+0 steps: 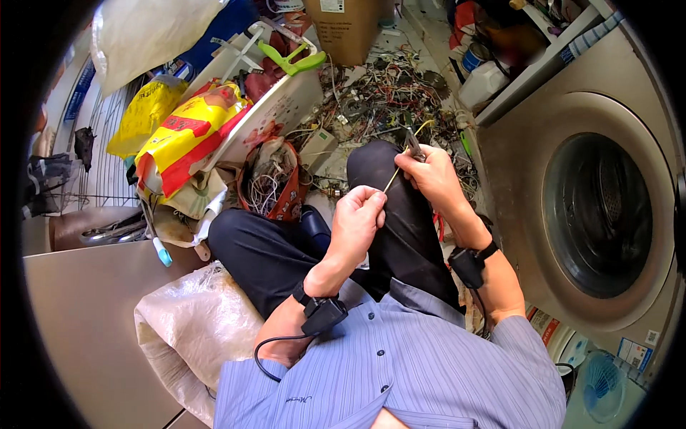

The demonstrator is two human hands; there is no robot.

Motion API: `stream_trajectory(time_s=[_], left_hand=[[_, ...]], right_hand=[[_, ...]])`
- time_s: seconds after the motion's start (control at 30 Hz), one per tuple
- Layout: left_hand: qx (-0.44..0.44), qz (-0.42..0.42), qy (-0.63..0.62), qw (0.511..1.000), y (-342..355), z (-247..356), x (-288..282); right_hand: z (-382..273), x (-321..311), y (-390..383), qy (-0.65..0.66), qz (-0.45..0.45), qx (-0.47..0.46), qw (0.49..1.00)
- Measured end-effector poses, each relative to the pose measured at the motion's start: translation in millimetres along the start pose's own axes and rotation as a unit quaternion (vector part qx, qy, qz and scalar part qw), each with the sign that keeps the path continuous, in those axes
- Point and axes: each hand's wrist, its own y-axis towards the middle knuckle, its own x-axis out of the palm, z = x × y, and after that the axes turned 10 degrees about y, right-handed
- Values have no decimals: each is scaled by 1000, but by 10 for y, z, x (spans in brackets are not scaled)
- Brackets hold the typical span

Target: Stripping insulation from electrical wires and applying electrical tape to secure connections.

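Above my right knee, a thin yellow wire point(391, 180) runs slantwise between my two hands. Its near end is pinched by my left hand point(357, 218), fingers closed. My right hand point(436, 177) grips a small pair of pliers point(414, 146) with dark jaws pointing away from me. The wire passes beside or through the jaws, and its tip shows beyond them. Whether the jaws bite on it I cannot tell, as my fingers cover much of the tool. Beyond my knees, a tangled heap of wires and small electronic parts point(386, 93) covers the floor.
A red bag of pale cables point(268, 186) stands left of my knees, beside a white bin point(275, 114) and yellow-red plastic bags point(189, 136). A cardboard box point(344, 32) stands at the back. A washing machine point(493, 171) closes off the right side.
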Motion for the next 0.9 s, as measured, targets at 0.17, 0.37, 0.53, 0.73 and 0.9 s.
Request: stream_trajectory(time_s=[0.17,0.37,0.53,0.73,0.9], left_hand=[[-51,10,-15,999,21,27,-84],[-35,-15,-26,999,77,-12,-62],[-20,-13,-13,1000,144,-53,-45],[-5,-5,44,999,48,-35,-65],[-2,-18,26,999,108,-110,-96]], right_hand=[[104,-36,-232,-160,43,-92,982],[165,53,-632,-271,76,-249,927],[119,166,-672,-359,84,-291,883],[131,158,-663,-392,89,-308,862],[132,178,-706,-410,65,-326,849]])
